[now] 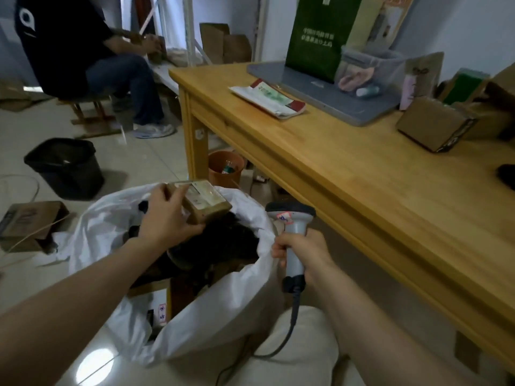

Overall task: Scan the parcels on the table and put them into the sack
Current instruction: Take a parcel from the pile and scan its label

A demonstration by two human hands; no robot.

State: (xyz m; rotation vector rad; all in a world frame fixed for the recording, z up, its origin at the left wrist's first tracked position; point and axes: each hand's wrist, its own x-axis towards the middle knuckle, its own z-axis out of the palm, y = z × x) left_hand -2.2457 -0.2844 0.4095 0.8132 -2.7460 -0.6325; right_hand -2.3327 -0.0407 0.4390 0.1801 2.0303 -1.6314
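The left hand (167, 215) grips a small brown parcel (206, 203), fingers curled round its near end, label side up. It is held just over the open mouth of the white sack (223, 310), which stands between the two hands. The right hand (303, 252) is wrapped round the handle of the scanner (291, 211), whose head points away, up past the sack's rim.

The sack looks well filled: dark packets and at least one labelled box show below the left hand, so a good share of the work seems done. This parcel is probably scanned and only needs dropping in.

Work remains on the tabletop (348, 168), beyond and to the right of the right hand. A flat mailer (267, 97) lies there, with a brown box (434, 123) farther right. More cartons crowd the far right edge, too blurred to count.
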